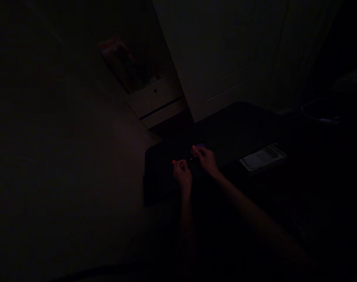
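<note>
The view is very dark. My left hand point(183, 174) is closed, fingers curled, above a dark table point(234, 125). At its fingertips shows a small bright orange piece point(174, 161), its kind too dim to make out. Just to the right and a little farther off, my right hand point(206, 159) is closed in a pinch on another small orange piece point(193, 147). Directly behind those fingers lies a purple roundish thing point(201, 145), partly hidden by the hand. A tiny pale speck point(191, 159) shows between the two hands.
A light box-like thing with a printed top point(263, 157) stands by the table's near right edge. Beyond the table are a pale drawer unit point(159, 98) and a large pale panel point(225, 51). A round rim point(319, 109) shows dimly at far right.
</note>
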{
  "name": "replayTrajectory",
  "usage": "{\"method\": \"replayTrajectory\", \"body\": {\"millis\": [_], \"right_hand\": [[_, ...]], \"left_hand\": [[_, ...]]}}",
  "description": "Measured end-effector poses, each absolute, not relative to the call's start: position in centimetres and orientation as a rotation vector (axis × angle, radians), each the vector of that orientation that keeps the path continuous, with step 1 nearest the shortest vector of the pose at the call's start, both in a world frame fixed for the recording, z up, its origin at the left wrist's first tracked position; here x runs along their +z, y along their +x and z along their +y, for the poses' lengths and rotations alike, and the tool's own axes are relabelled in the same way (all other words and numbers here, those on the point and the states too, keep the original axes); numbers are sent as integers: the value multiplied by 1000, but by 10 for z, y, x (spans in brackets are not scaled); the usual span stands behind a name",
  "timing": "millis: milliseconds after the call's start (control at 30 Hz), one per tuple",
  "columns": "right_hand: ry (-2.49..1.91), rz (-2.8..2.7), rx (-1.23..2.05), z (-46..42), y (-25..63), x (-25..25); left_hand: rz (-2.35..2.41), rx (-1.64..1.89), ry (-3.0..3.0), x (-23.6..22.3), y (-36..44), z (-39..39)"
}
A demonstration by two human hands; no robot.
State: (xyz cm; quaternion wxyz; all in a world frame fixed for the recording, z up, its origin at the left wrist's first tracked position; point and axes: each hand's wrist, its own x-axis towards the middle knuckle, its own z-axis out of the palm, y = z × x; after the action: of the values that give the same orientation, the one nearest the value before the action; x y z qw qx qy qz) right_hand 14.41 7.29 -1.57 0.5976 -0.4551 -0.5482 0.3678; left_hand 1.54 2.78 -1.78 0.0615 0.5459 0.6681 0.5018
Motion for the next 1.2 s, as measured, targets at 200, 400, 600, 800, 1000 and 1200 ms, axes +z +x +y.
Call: {"method": "replayTrajectory", "body": {"millis": [200, 400, 600, 800, 1000, 1200], "right_hand": [[-1090, -1306, 851, 72, 145, -14], [-1056, -1256, 852, 72, 144, -16], [-1028, -1250, 871, 72, 144, -18], [-1019, -1286, 874, 74, 143, -21], [-967, -1249, 915, 78, 141, -27], [-962, -1250, 923, 76, 141, -26]], "left_hand": [[2003, 1530, 1648, -18, 16, 29], [1990, 1540, 1646, -20, 15, 30], [1982, 1555, 1647, -21, 15, 30], [1977, 1554, 1672, -20, 14, 30], [1993, 1557, 1653, -21, 14, 29], [1975, 1552, 1674, -21, 14, 29]]}}
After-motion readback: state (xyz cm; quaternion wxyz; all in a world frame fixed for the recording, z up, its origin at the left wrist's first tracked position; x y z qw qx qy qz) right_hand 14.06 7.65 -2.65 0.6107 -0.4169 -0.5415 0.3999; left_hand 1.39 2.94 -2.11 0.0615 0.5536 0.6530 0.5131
